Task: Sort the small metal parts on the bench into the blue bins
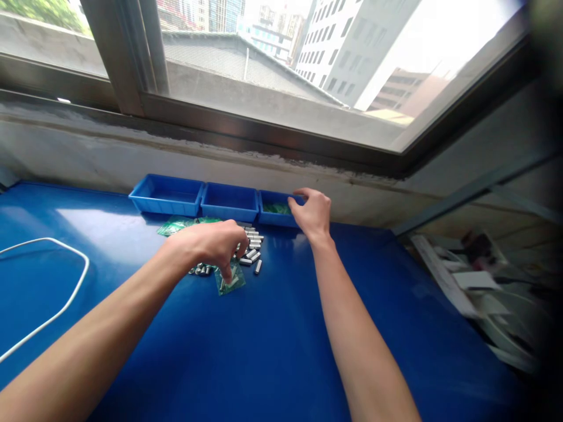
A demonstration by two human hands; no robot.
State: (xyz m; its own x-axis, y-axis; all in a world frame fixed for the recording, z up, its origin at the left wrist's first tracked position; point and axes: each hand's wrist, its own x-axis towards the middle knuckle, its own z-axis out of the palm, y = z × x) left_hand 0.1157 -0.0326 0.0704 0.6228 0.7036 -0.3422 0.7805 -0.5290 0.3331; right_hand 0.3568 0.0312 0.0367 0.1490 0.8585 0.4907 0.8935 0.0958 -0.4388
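Observation:
My left hand (211, 243) hovers over loose metal parts, fingers bent and apart. Its thumb is down at a small green-tinted plastic bag (235, 283) with metal pieces in it; whether it presses on the bag I cannot tell. Short silvery metal bars (251, 254) lie to the right of that hand, and small round metal pieces (202, 270) lie partly under it. At the right end of the right-hand blue bin (277, 219), my right hand (311, 212) reaches over the rim, thumb and forefinger apart. Green bags (275, 208) lie inside that bin.
The left blue bin (165, 205) and the middle blue bin (229, 212) stand in line along the wall. More green bags (175, 225) lie before them. A white cable (83, 269) curves over the blue table (264, 357) at left. A window (264, 76) rises behind.

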